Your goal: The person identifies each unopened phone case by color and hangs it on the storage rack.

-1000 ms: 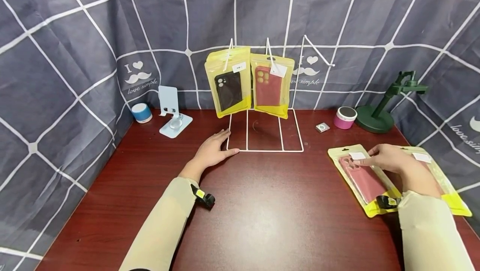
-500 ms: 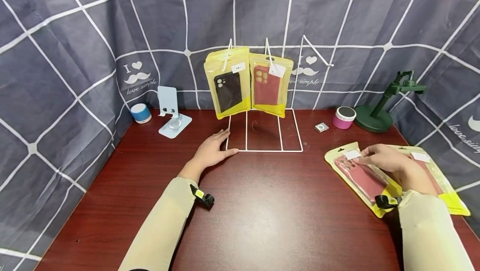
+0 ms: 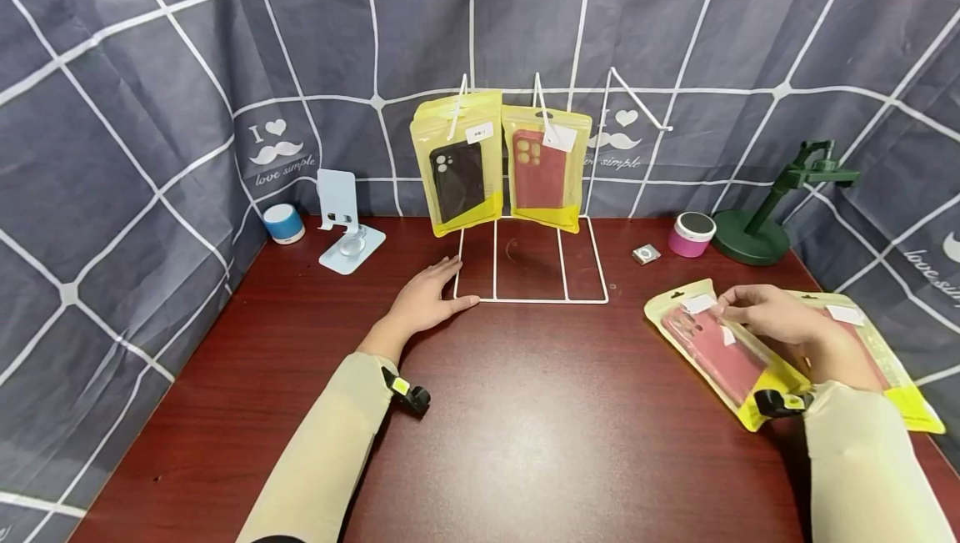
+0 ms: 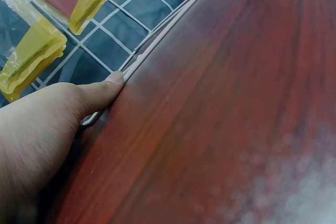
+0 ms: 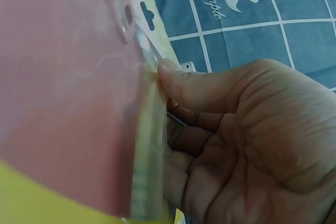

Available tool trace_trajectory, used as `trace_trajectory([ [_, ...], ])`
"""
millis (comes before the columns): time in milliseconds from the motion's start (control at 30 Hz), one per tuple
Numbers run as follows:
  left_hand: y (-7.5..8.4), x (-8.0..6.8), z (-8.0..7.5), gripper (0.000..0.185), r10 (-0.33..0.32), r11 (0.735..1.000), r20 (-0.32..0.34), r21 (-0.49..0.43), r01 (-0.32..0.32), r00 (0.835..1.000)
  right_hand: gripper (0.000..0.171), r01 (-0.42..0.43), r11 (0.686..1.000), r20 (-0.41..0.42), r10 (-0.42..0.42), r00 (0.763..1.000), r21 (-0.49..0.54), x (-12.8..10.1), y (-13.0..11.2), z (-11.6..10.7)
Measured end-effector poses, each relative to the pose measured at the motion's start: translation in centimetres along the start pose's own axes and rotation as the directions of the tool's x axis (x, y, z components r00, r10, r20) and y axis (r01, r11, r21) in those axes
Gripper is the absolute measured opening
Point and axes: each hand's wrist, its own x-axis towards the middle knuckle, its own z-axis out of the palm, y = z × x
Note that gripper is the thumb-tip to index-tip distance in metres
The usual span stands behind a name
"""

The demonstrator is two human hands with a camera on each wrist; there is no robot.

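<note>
The right hand (image 3: 780, 319) pinches the right edge of a yellow packet (image 3: 723, 351) that holds a pink phone case, thumb on top and fingers curled beneath. In the right wrist view the thumb (image 5: 210, 85) presses on the clear plastic seam while the other fingers fold under the packet's edge, a detail the head view does not show. The packet sits at the right near part of the worktop (image 3: 540, 426). Its long axis runs diagonally: the end with the hang hole and white label points far and left, and the solid yellow bottom points near and right, toward the person. From the wrist the slot-shaped hang hole (image 5: 147, 16) and the case's camera cut-outs are plain. A second yellow packet (image 3: 892, 368) lies just beside and partly under the hand, on its right.

The left hand (image 3: 427, 301) lies flat and relaxed on the worktop, grasping nothing, at the near left corner of a white wire rack (image 3: 532, 272). The left wrist view shows what the head view leaves unclear: the thumb tip (image 4: 113, 80) touches the rack's base wire.

On the rack's far uprights hang two more yellow packets, one with a black case (image 3: 459, 161) on the left and one with a red case (image 3: 546, 168) on the right, both upright. Further out stand a blue phone stand (image 3: 343, 222) and a small blue speaker (image 3: 283, 223) at far left, a pink speaker (image 3: 692, 234) and a dark green stand (image 3: 772, 209) at far right. A grey cloth with white lines (image 3: 150, 109) backs the scene.
</note>
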Motion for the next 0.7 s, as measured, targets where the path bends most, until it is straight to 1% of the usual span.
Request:
trace_trajectory([
  [100,-0.02,-0.12,0.02,0.094,-0.003,1.000,0.000,-0.001,0.003,1.000,0.028,0.001,0.998,0.012,-0.002,1.000,0.064,0.04,-0.08,0.06],
  [233,0.01,-0.25,0.01,0.094,-0.005,1.000,0.001,0.001,0.005,1.000,0.037,-0.076,0.985,0.038,0.071,0.997,0.158,0.12,-0.30,0.28],
  [333,0.09,-0.27,-0.08,0.094,-0.003,1.000,0.002,0.002,0.003,1.000,0.047,-0.106,0.982,0.038,0.101,0.994,0.158,0.24,-0.44,0.40],
  [433,0.18,-0.18,-0.18,0.094,0.002,1.000,0.001,0.001,-0.002,1.000,0.055,-0.065,0.991,0.024,0.063,0.998,0.118,0.26,-0.49,0.42],
  [500,0.23,-0.12,-0.24,0.094,0.004,1.000,0.000,0.001,-0.004,1.000,0.057,-0.039,0.993,0.021,0.036,0.999,0.112,0.21,-0.46,0.45],
  [633,0.28,-0.04,-0.27,0.094,0.000,1.000,0.004,0.006,0.000,1.000,0.052,0.013,0.990,0.038,-0.018,0.999,0.137,0.23,-0.28,0.66],
  [700,0.28,-0.08,-0.29,0.094,-0.002,1.000,0.007,0.004,0.002,1.000,0.050,0.033,0.990,0.034,-0.038,0.999,0.134,0.26,-0.19,0.79],
])
